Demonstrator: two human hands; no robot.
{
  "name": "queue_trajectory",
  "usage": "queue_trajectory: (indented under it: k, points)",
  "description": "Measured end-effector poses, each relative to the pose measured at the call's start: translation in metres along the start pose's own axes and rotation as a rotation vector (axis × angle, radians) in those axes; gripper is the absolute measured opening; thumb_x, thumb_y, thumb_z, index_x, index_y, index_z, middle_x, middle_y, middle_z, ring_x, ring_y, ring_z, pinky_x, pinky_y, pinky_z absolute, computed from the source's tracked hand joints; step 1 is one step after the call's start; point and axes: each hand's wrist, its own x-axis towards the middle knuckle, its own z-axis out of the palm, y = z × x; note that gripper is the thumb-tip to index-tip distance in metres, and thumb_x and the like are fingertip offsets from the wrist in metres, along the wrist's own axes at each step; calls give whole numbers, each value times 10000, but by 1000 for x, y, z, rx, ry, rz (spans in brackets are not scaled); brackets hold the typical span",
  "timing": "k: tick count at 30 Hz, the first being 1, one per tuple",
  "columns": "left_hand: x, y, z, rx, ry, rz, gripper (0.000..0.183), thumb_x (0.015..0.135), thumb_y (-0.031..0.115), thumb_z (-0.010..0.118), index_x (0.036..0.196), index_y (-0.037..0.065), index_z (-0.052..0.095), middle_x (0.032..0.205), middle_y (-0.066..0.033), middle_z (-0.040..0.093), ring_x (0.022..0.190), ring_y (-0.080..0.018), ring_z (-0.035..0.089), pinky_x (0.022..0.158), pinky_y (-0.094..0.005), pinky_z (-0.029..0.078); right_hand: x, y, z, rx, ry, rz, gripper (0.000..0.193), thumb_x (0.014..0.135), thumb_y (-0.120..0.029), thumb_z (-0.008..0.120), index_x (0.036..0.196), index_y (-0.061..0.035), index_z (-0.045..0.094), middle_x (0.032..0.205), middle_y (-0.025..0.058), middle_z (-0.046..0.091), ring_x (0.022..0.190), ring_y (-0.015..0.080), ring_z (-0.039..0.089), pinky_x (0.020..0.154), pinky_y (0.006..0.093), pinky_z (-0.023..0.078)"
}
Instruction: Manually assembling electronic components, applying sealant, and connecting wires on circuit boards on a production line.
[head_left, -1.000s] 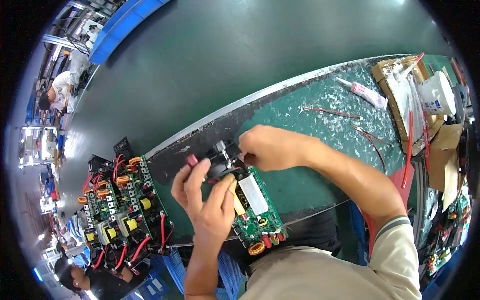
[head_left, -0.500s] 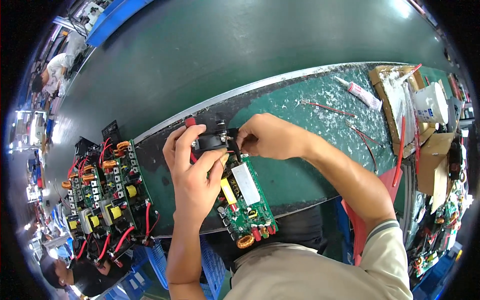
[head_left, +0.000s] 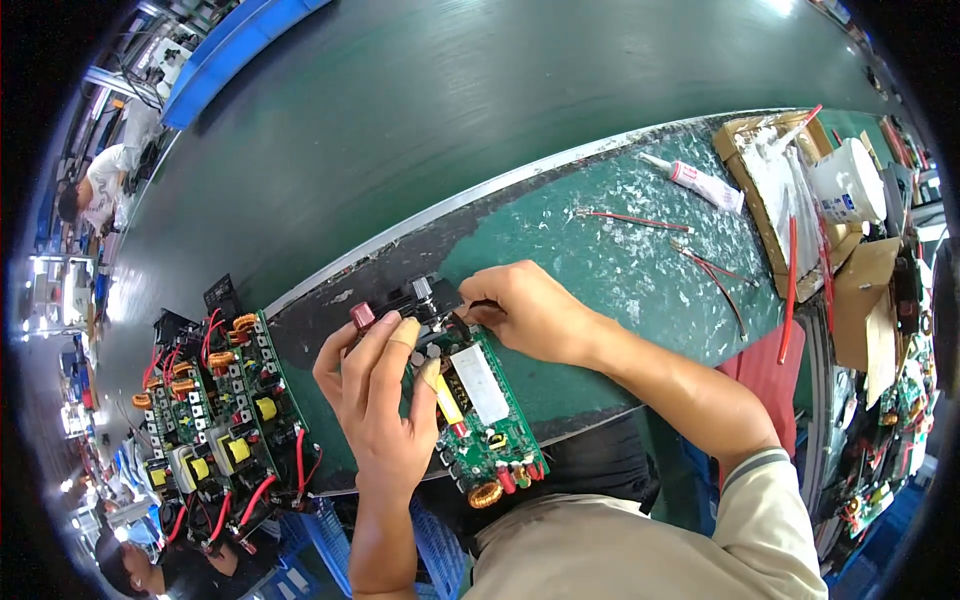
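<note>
A green circuit board (head_left: 515,425) with a white block, a yellow-wrapped part and a copper coil lies at the near edge of the bench. At its far end is a black panel (head_left: 400,302) bearing a red terminal (head_left: 362,316) and a dark, metallic-looking terminal (head_left: 424,290). My left hand (head_left: 385,395) is closed over the panel's near side, fingertips beside the red terminal, and covers part of the board. My right hand (head_left: 520,308) pinches at the panel's right end, by the board's far corner; what lies between its fingers is hidden.
Several similar boards (head_left: 235,410) with red wires stand at left. On the right are a glue tube (head_left: 705,186), loose red wires (head_left: 640,219), a cardboard tray (head_left: 745,160) and a white bucket (head_left: 848,182). A blue bin (head_left: 235,60) sits far left. Other people are at the left edge.
The black panel has tilted, and its terminals now show from another angle. My left fingers have shifted along it. My right hand stays at its right end. The whole view has shifted slightly.
</note>
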Motion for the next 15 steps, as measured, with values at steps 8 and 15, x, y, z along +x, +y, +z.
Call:
queue_trajectory:
  k: [8, 15]
  points:
    - [-2, 5, 1, -14, -9, 9, 457, 747, 10, 747, 1190, 67, 649, 1264, -67, 598, 1163, -350, 496, 982, -447, 403, -6, 4, 4, 170, 57, 89, 141, 768, 76, 687, 895, 20, 669, 834, 182, 701, 826, 317, 716, 710, 358, 556]
    - [-3, 7, 2, 3, -3, 26, 442, 770, 7, 723, 1202, 48, 638, 1269, -78, 582, 1169, -358, 495, 991, -454, 417, -9, 0, 5, 125, 105, 87, 155, 761, 69, 692, 905, 11, 682, 851, 182, 704, 827, 323, 713, 712, 367, 556]
